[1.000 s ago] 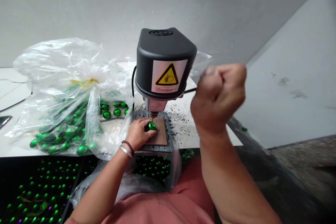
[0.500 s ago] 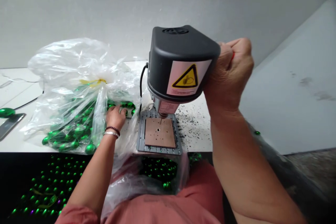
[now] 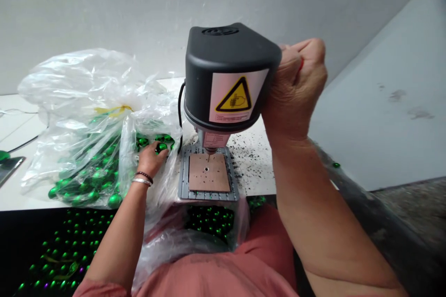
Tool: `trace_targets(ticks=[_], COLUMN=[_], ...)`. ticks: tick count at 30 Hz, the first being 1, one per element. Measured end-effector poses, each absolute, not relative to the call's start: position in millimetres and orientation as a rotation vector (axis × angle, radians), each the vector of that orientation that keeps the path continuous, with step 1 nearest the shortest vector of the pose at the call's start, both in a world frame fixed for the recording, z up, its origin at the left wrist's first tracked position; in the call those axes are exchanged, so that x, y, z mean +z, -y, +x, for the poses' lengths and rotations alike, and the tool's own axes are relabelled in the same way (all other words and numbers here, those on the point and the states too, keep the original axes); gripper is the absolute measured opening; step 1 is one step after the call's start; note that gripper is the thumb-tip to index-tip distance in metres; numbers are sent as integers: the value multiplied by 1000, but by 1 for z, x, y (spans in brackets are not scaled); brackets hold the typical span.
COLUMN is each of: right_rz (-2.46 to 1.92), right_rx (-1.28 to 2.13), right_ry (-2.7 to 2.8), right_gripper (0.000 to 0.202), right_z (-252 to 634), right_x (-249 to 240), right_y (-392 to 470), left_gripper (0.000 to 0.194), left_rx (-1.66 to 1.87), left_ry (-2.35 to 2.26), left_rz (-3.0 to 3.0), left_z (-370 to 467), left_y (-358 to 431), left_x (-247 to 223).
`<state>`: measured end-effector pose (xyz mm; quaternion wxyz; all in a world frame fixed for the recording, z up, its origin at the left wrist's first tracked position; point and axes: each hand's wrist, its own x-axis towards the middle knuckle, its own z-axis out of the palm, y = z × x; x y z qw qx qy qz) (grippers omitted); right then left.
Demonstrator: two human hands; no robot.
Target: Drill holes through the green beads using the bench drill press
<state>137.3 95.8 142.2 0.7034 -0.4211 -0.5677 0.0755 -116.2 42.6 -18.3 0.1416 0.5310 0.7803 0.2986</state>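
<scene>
A black bench drill press (image 3: 228,55) with a yellow warning label stands before me. Its thin bit points down over a brown square board (image 3: 209,181) with a small round hole in it, set on the grey slotted base (image 3: 184,185). Left of the drill, at the bag's opening, my left hand (image 3: 152,158) pinches a shiny green ball (image 3: 161,147) between thumb and fingers. My right hand (image 3: 299,81) is closed in a fist against the machine's right side. Whatever it grips is hidden behind the housing and the fingers.
A clear plastic bag (image 3: 80,74) tied with yellow holds many green balls. Dark shavings (image 3: 249,158) litter the white table (image 3: 259,178) right of the base. More green balls (image 3: 209,220) lie below the table edge. A phone (image 3: 12,169) rests far left.
My left fingers, which reached among the green balls, now pinch one of them. My right hand stays at the drill's side. The whole view has shifted slightly.
</scene>
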Motion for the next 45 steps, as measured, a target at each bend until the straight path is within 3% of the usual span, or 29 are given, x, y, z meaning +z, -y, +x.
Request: trace_targets(ticks=[3, 8, 17, 30, 36, 45], right_rz=[-914, -877, -814, -893, -845, -866], right_rx=[192, 263, 211, 192, 218, -306], right_ry=[1270, 1266, 1307, 1322, 1329, 1394], right_gripper=[25, 26, 25, 26, 26, 13], right_z=[138, 138, 140, 140, 142, 156], right_x=[142, 142, 143, 143, 143, 115], right_y=[-96, -94, -93, -92, -88, -40], left_gripper=[42, 42, 44, 46, 33, 32], left_rx=[1276, 1252, 827, 515, 390, 366], left_ry=[-1733, -1228, -1640, -1907, -1941, -1955], left_rz=[985, 696, 1314, 1717, 1806, 1909], left_z=[-103, -70, -29, -11, -7, -10], left_y=[-28, -7, -20, -19, -20, -20], left_x=[1, 23, 2, 2, 5, -2])
